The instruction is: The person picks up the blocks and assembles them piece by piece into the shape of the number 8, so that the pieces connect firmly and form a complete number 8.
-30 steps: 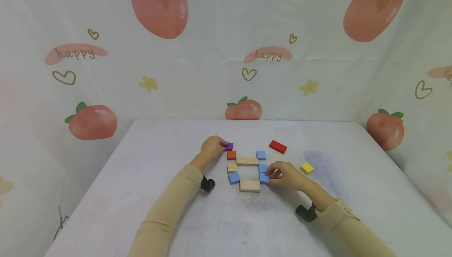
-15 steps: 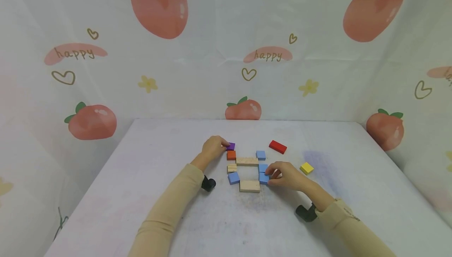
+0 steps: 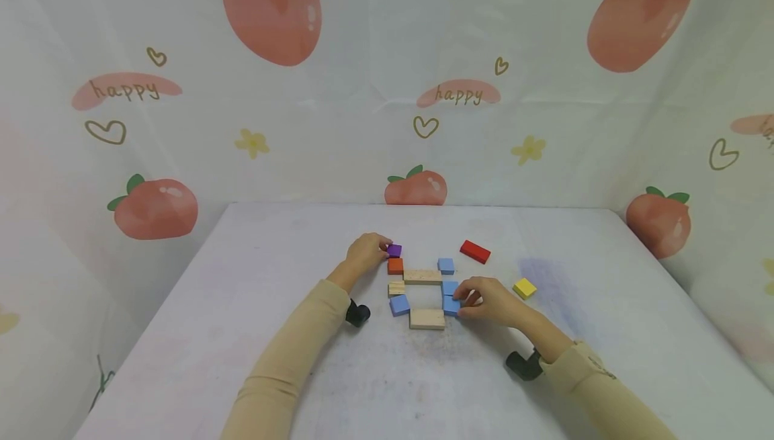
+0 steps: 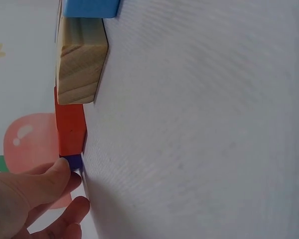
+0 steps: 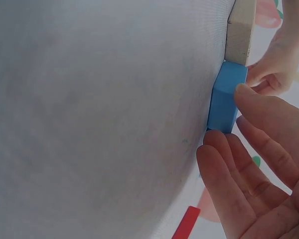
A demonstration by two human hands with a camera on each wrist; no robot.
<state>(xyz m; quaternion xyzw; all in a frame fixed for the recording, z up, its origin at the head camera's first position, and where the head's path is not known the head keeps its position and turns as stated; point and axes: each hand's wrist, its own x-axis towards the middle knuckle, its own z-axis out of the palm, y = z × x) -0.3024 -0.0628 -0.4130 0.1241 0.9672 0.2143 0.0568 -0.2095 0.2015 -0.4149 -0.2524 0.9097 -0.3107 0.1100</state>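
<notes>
Beyond an orange block (image 3: 396, 266), the left hand (image 3: 364, 253) pinches a purple block (image 3: 395, 250); the right hand (image 3: 491, 301), a blue block (image 3: 450, 306).

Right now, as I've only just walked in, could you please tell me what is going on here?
A person is handling small blocks on a white table. The left hand holds the purple block just beyond the orange-red block, and the right hand touches the nearest blue block of the right-hand row. The red block and yellow block lie apart, off to the right.
</notes>
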